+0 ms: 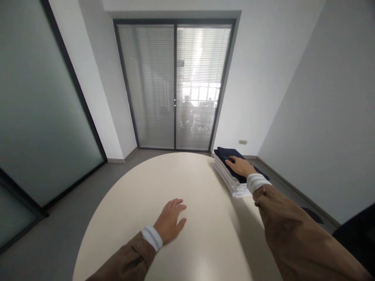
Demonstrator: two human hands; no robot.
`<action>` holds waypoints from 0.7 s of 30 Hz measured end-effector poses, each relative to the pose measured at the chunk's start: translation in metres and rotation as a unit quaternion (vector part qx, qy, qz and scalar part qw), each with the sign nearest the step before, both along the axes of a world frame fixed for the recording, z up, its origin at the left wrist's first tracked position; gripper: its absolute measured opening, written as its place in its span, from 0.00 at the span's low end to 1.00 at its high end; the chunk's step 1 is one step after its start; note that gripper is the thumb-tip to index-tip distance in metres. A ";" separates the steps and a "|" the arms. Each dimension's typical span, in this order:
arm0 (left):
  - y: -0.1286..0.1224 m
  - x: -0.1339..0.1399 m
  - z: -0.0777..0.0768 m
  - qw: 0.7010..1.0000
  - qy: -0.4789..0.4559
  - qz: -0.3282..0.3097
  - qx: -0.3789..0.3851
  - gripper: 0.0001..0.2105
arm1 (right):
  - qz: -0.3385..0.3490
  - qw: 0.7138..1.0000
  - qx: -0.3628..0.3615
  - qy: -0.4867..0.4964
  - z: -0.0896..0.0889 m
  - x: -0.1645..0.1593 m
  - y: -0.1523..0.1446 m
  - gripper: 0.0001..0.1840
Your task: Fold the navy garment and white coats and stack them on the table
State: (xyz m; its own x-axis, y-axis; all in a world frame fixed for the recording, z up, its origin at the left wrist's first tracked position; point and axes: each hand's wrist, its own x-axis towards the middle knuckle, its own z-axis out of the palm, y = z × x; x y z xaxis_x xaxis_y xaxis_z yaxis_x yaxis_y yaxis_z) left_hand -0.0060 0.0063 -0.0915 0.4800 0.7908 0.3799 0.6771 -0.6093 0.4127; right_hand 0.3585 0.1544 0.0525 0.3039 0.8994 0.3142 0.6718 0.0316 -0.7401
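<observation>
My right hand (240, 166) lies on top of a dark navy folded cloth (227, 152), its fingers stretched out and the thumb apart. That cloth sits on a stack of white, clear-wrapped flat packages (227, 173) at the far right edge of the table. Whether the fingertips press into the fabric is hard to make out. My left hand (171, 220) is at or just over the tabletop near the middle, fingers spread and slightly curved, with nothing in it. Both forearms wear brown sleeves over light cuffs.
A round cream table (181, 175) fills the lower middle. Beyond it stands a glass partition with blinds (155, 86), a seated person faintly visible behind. A frosted panel (43, 109) rises at left, a wall (328, 109) at right. Something black (359, 234) shows at lower right.
</observation>
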 end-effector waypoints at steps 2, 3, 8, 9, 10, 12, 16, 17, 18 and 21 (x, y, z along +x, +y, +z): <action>-0.001 0.001 0.002 1.000 -0.002 0.001 0.010 0.17 | -0.004 0.990 -0.006 -0.140 0.007 -0.015 -0.013 0.19; -0.002 0.002 0.004 1.000 -0.003 0.003 0.014 0.17 | 0.000 0.979 0.011 -0.202 0.008 -0.025 -0.021 0.19; 0.002 0.013 0.014 1.000 0.002 0.023 0.018 0.13 | 0.088 0.950 0.071 -0.292 -0.023 -0.078 -0.066 0.20; 0.004 0.016 0.015 0.999 0.009 0.026 0.019 0.13 | 0.112 0.948 0.066 -0.290 -0.037 -0.087 -0.074 0.20; 0.008 0.019 0.016 0.999 0.019 0.026 0.020 0.13 | 0.134 0.948 0.052 -0.285 -0.052 -0.095 -0.083 0.20; 0.016 0.024 0.017 0.999 0.042 0.028 0.019 0.15 | 0.168 0.944 0.014 -0.284 -0.083 -0.105 -0.097 0.22; 0.032 0.026 0.010 0.996 0.079 0.045 -0.013 0.19 | 0.202 0.928 -0.097 -0.298 -0.123 -0.110 -0.117 0.31; 0.034 0.025 0.007 0.995 0.084 0.045 -0.019 0.20 | 0.208 0.924 -0.121 -0.299 -0.127 -0.108 -0.119 0.32; 0.035 0.024 0.005 0.995 0.089 0.041 -0.023 0.21 | 0.213 0.921 -0.134 -0.298 -0.129 -0.107 -0.121 0.33; 0.037 0.021 0.002 0.994 0.099 0.028 -0.027 0.22 | 0.225 0.918 -0.137 -0.297 -0.129 -0.103 -0.122 0.35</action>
